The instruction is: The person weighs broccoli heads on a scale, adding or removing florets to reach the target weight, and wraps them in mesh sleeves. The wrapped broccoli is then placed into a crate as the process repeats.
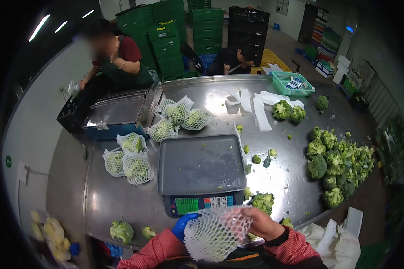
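A white foam net sleeve (215, 237) is stretched between my two hands, in front of the scale's near edge. My left hand (184, 226), in a blue glove, grips its left side. My bare right hand (264, 225) is closed on the upper right side, and fingers show through the mesh there. Just beyond the right hand lies a broccoli head (262, 202). Behind the sleeve stands a digital scale (202, 163) with a grey tray, its lit green display (186, 206) partly visible and its lower keys covered by the net.
Netted broccoli (137, 166) sits left of the scale, with more (179, 114) behind it. A broccoli pile (336, 166) covers the right side. Flat net sleeves (260, 110) and a green basket (292, 85) lie at the back. Two people (121, 56) are beyond the table.
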A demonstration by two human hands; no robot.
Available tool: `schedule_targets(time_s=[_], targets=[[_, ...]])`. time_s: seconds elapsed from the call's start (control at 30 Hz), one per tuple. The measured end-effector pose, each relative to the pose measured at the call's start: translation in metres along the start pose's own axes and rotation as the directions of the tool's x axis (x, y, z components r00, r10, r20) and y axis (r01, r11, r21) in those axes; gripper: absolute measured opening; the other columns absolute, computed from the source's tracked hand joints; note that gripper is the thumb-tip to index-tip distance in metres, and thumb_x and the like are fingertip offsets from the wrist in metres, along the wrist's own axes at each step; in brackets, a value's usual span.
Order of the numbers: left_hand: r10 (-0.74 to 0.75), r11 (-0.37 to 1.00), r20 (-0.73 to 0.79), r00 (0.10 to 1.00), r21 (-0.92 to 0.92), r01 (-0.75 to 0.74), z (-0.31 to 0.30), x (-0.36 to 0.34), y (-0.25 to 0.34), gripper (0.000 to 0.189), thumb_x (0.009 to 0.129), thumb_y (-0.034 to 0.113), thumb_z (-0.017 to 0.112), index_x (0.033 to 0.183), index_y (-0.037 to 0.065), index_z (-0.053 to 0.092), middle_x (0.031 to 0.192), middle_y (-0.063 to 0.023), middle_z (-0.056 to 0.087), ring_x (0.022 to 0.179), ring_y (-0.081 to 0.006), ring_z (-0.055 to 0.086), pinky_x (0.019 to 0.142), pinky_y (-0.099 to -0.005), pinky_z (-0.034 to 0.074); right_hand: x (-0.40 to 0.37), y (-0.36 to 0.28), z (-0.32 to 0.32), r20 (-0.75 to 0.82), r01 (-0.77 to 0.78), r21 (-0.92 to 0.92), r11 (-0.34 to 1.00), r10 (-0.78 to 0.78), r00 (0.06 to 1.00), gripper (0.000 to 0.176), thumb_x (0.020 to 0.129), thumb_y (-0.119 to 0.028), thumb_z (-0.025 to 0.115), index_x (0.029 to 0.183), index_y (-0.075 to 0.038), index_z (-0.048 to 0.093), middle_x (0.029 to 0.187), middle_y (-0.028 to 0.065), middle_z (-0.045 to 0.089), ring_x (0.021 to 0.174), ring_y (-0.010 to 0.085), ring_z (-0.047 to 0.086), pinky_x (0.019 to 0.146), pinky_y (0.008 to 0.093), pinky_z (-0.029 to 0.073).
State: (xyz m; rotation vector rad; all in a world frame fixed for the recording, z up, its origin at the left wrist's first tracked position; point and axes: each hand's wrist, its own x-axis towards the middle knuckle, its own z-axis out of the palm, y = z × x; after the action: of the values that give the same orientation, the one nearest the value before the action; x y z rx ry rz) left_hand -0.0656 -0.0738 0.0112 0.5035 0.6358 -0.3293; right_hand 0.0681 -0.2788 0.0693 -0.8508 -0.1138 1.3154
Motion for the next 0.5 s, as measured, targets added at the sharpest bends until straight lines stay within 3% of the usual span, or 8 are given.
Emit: schedule_targets(time_s=[0.1,0.13,0.17,0.23,0.3,0.37,0.47,0.5], targets=[[-0.062,0.931,0.271,0.961,-0.332,0.153,-0.012,-0.001,0.004,0.05,0.085,0.025,0.049,0.129,0.0,0.047,0.126,-0.0173,0.055,0.111,-0.0317,0.056,0.099,-0.0431,0.043,0.024,0.006,-0.014,0.007,0.097,0.193,0.976,-0.1,0.995,0.046,0.096,-0.031,0.035,0.116,0.006,0.055,0.109,0.0164,0.064,0.095,0.0253,0.064,0.092,0.0365,0.048],[0.057,0.969,0.127,0.99,-0.247,-0.024,-0.011,-0.001,0.002,0.05,0.085,0.027,0.049,0.126,-0.002,0.049,0.123,-0.0191,0.057,0.111,-0.0334,0.056,0.1,-0.0446,0.041,0.03,0.014,-0.027,0.06,0.004,0.234,0.972,-0.019,0.998,0.049,0.098,-0.036,0.033,0.117,0.004,0.054,0.109,0.0158,0.063,0.097,0.0258,0.064,0.093,0.0355,0.047],[0.056,0.96,0.157,0.986,-0.279,-0.01,-0.013,-0.004,0.004,0.05,0.085,0.028,0.049,0.125,-0.002,0.05,0.122,-0.0196,0.057,0.11,-0.0338,0.057,0.101,-0.045,0.041,0.027,0.022,-0.033,-0.021,-0.094,0.023,0.995,0.095,0.995,0.049,0.098,-0.035,0.031,0.12,0.003,0.053,0.11,0.0147,0.063,0.097,0.0243,0.063,0.091,0.0342,0.047],[0.057,0.938,0.215,0.975,-0.347,0.022,-0.02,-0.01,0.006,0.05,0.086,0.03,0.048,0.123,-0.003,0.051,0.119,-0.0206,0.059,0.108,-0.0344,0.057,0.101,-0.0459,0.04,0.013,0.02,-0.016,-0.241,-0.331,-0.359,0.873,0.255,0.936,0.049,0.099,-0.034,0.027,0.125,0.0,0.051,0.11,0.0126,0.062,0.096,0.0214,0.062,0.089,0.0316,0.048],[0.06,0.907,0.326,0.943,-0.413,0.085,-0.026,0.0,0.001,0.05,0.086,0.032,0.046,0.122,-0.003,0.052,0.119,-0.0202,0.059,0.108,-0.0347,0.057,0.102,-0.0464,0.038,0.023,0.078,-0.048,-0.028,-0.107,-0.5,0.86,0.108,0.994,0.056,0.1,-0.043,0.028,0.139,-0.003,0.035,0.13,0.0134,0.051,0.111,0.0222,0.057,0.091,0.0303,0.049],[0.073,0.87,0.431,0.9,-0.469,0.154,-0.03,0.012,-0.005,0.051,0.087,0.034,0.044,0.121,-0.003,0.052,0.119,-0.0198,0.059,0.107,-0.035,0.057,0.103,-0.0469,0.037,0.022,0.085,-0.057,0.023,-0.323,-0.075,0.943,0.326,0.945,0.054,0.1,-0.04,0.032,0.138,-0.001,0.037,0.131,0.0135,0.05,0.114,0.023,0.055,0.096,0.0334,0.047],[0.074,0.944,0.193,0.978,-0.33,-0.006,-0.015,0.016,0.01,0.045,0.092,0.03,0.043,0.122,-0.002,0.051,0.119,-0.0194,0.059,0.11,-0.0333,0.056,0.102,-0.044,0.037,0.028,0.089,-0.062,-0.017,-0.218,0.159,0.963,0.224,0.974,0.05,0.1,-0.035,0.034,0.136,0.0,0.038,0.132,0.0135,0.05,0.115,0.0234,0.055,0.098,0.0366,0.046],[0.071,0.967,0.078,0.994,-0.251,-0.05,-0.012,0.014,0.011,0.044,0.093,0.029,0.043,0.123,-0.002,0.05,0.118,-0.0193,0.059,0.111,-0.0328,0.056,0.101,-0.0422,0.039,0.033,0.085,-0.06,-0.007,-0.151,0.338,0.929,0.163,0.987,0.047,0.1,-0.032,0.035,0.134,0.0,0.041,0.131,0.0131,0.051,0.113,0.0231,0.057,0.097,0.0375,0.047]])
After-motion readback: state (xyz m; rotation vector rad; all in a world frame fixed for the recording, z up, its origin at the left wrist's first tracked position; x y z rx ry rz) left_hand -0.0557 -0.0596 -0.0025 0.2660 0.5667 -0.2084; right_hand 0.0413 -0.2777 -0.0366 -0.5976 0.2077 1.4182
